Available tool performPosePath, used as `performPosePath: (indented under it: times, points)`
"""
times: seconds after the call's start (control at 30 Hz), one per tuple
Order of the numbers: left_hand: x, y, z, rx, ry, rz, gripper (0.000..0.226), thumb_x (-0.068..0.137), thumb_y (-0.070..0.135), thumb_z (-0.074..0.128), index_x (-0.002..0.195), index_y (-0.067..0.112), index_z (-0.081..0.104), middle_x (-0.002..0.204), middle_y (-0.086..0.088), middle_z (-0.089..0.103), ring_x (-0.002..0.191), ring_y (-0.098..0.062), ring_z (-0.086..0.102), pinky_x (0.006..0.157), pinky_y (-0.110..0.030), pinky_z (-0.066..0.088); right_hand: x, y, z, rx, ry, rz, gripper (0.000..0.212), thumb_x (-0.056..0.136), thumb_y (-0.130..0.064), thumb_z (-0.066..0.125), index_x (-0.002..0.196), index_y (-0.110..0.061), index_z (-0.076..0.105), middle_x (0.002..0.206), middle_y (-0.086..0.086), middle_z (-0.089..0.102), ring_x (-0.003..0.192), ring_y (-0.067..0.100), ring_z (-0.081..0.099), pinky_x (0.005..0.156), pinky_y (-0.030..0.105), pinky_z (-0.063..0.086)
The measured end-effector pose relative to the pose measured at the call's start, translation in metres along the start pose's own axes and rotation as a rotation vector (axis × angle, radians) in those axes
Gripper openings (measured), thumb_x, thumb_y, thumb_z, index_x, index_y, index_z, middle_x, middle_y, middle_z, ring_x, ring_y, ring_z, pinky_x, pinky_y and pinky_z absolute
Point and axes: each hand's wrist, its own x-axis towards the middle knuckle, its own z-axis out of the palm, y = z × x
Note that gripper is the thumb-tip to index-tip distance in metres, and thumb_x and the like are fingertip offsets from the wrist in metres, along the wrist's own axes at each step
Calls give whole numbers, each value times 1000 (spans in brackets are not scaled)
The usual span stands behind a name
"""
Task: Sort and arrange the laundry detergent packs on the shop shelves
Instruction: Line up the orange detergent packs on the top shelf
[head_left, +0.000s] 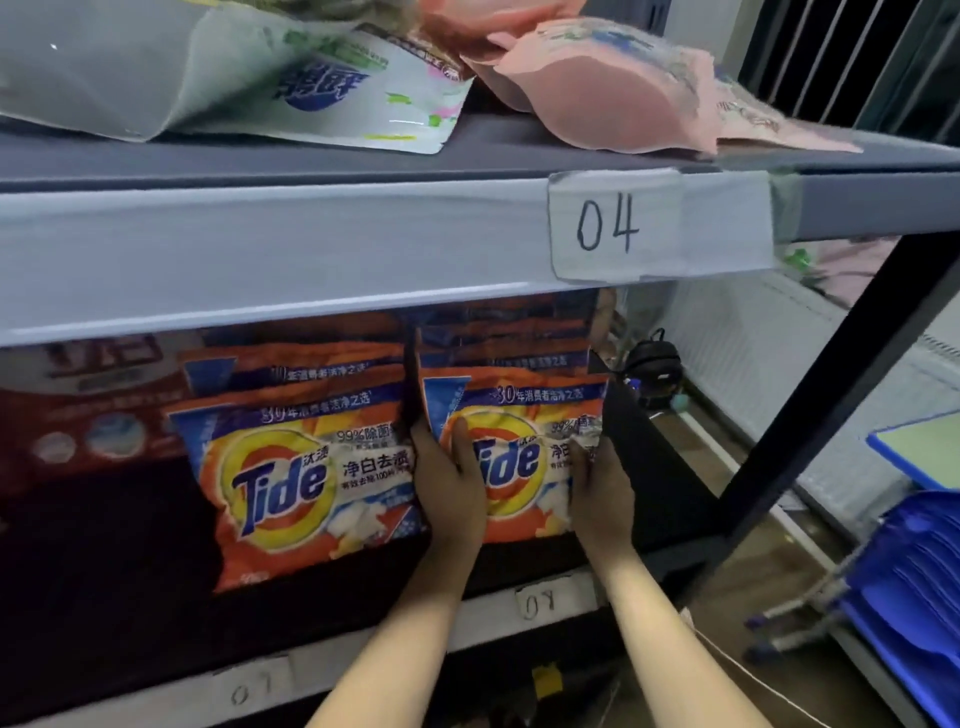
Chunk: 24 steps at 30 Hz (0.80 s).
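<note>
Two rows of orange Tide detergent packs stand upright on the lower shelf (488, 605). The front pack of the right row (524, 457) is gripped by both hands: my left hand (449, 486) holds its left edge with the thumb over the front, and my right hand (597, 483) clasps its right edge. The front pack of the left row (296, 478) stands just left of my left hand, with more packs behind it. On the upper shelf (311, 234) lie a white-green pouch (311, 88) and pink pouches (613, 98).
A paper label "04" (608, 226) is taped to the upper shelf edge. Dark red packs (88, 415) fill the lower shelf's left part. A black shelf post (831, 395) rises at right. Blue stacked crates (904, 592) and a black bag (652, 366) sit on the floor beyond.
</note>
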Motion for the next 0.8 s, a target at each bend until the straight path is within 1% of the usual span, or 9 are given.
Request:
performPosePath:
  times: [0.1, 0.17, 0.27, 0.33, 0.43, 0.57, 0.63, 0.73, 0.8]
  points:
    - [-2, 4, -2, 8, -41, -67, 35, 99, 27, 45, 127, 5, 44, 101, 8, 53, 98, -16, 57, 76, -21, 39, 1, 2, -3, 36, -51, 1, 32, 97, -31, 44, 117, -6, 51, 109, 8, 61, 97, 25, 61, 69, 29, 41]
    - [-2, 7, -7, 58, -58, -78, 31, 99, 25, 45, 124, 7, 46, 110, 0, 55, 105, -21, 55, 80, -18, 36, 0, 0, -8, 74, -70, 1, 31, 97, -26, 48, 116, -2, 51, 110, 13, 57, 102, 29, 57, 73, 30, 40]
    - [-6, 10, -17, 213, -42, -69, 37, 97, 21, 50, 128, 1, 46, 126, -15, 50, 114, -27, 50, 81, -12, 29, -4, 2, -17, 64, -74, -16, 37, 92, -17, 56, 125, 0, 48, 121, 16, 50, 114, 30, 48, 88, 35, 41]
    - [-17, 11, -28, 252, -65, -69, 42, 97, 20, 51, 134, 3, 43, 133, -15, 45, 120, -27, 46, 87, -16, 30, -11, 5, -23, 58, -74, -44, 46, 89, -13, 60, 132, -3, 46, 130, 16, 45, 120, 30, 45, 99, 38, 40]
    - [-37, 6, -51, 394, -135, -68, 40, 98, 25, 48, 135, 10, 45, 135, -8, 46, 126, -24, 43, 94, -25, 37, -28, 4, -33, -21, -78, -123, 50, 88, -11, 61, 135, -1, 44, 134, 21, 42, 123, 35, 42, 102, 44, 40]
    - [-64, 0, -90, 579, -189, 46, 34, 95, 20, 53, 127, 11, 54, 124, -9, 56, 116, -28, 50, 88, -32, 42, -63, -10, -37, -186, -145, -393, 49, 74, -1, 72, 120, 2, 56, 117, 24, 56, 107, 43, 53, 89, 51, 48]
    - [-69, 0, -112, 704, -229, 92, 35, 93, 19, 55, 127, 12, 54, 123, -10, 56, 114, -29, 51, 88, -34, 44, -79, -25, -34, -275, -219, -481, 48, 70, -3, 75, 114, 1, 59, 109, 22, 61, 99, 42, 59, 84, 48, 51]
    - [-68, 10, -149, 868, -268, 268, 32, 74, 17, 76, 104, 11, 63, 92, -9, 66, 81, -29, 65, 63, -35, 52, -105, -60, -29, -333, -395, -573, 44, 89, -19, 59, 130, -7, 49, 126, 14, 54, 117, 32, 51, 98, 40, 42]
    - [-63, 19, -179, 982, -248, 403, 34, 59, 17, 87, 84, 12, 65, 71, -4, 63, 61, -23, 63, 49, -30, 49, -122, -87, -24, -377, -474, -665, 42, 96, -26, 46, 136, -12, 42, 134, 7, 47, 125, 26, 42, 104, 35, 36]
